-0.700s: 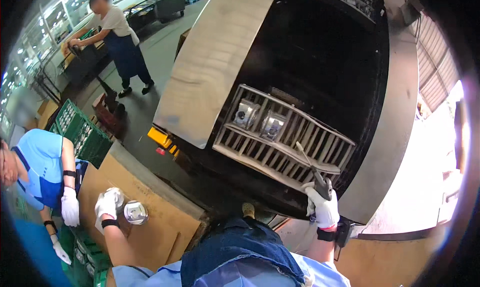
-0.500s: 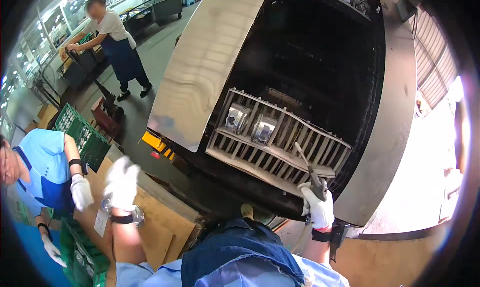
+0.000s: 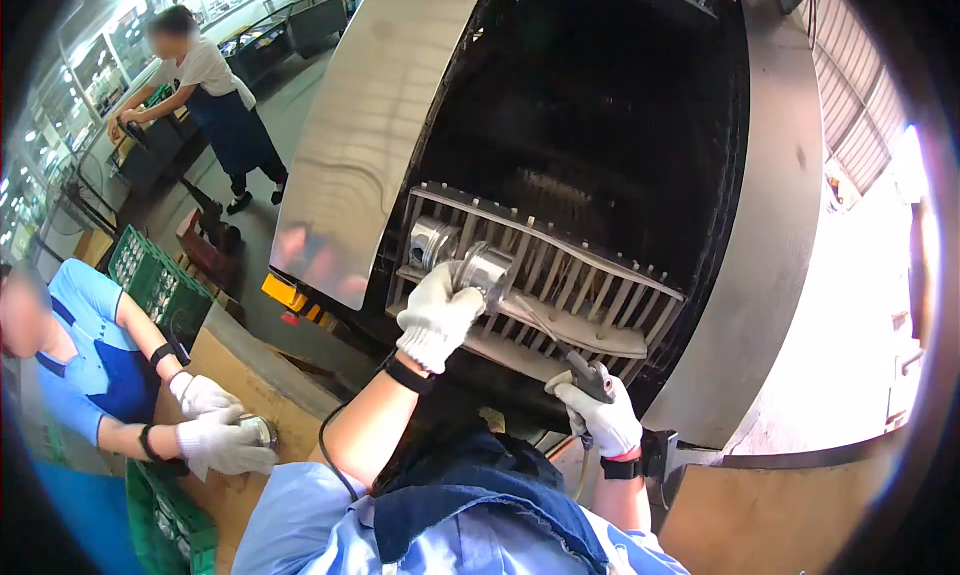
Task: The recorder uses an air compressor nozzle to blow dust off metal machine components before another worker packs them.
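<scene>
Left gloved hand (image 3: 440, 317): metal piston (image 3: 488, 273) is pinched by thumb and fingers, toward nine o'clock of slatted rack (image 3: 590, 330) | second piston (image 3: 431, 241) is seen just beside, at ten o'clock | right gloved hand (image 3: 598, 409): air blow gun (image 3: 588, 376) is gripped by curled fingers, nozzle aimed between ten and eleven.

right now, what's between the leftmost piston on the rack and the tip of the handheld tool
In the head view, a second piston lies between them, with the left hand touching it.
</scene>
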